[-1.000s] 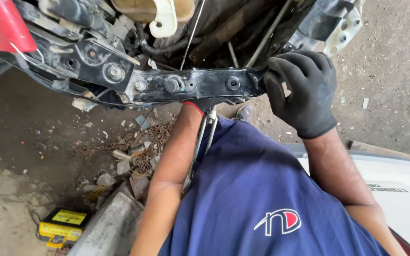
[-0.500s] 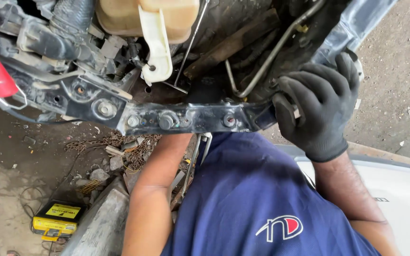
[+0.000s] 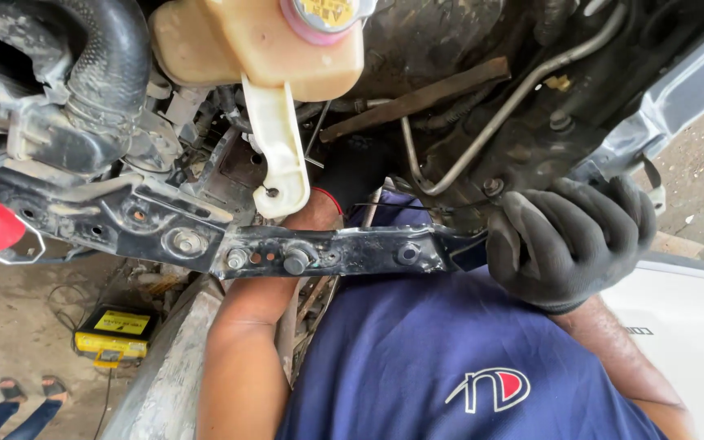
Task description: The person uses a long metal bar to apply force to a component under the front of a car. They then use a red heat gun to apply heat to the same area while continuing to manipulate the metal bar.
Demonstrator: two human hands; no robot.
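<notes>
The black crossmember (image 3: pixel 344 251) runs left to right; the gloved right hand (image 3: pixel 568 244) has its fingers clamped on its right end. The left hand (image 3: pixel 352 175) reaches behind it, its fingers' state impossible to tell.

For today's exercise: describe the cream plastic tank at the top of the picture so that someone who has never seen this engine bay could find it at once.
Start at the black metal crossbar that runs across the middle, held at its end by the gloved right hand. Look straight up to the cream plastic tank at the top edge. Unlike the black, grimy parts around it, it is pale, has a pink-rimmed yellow cap, and a white tab hanging down.
</notes>
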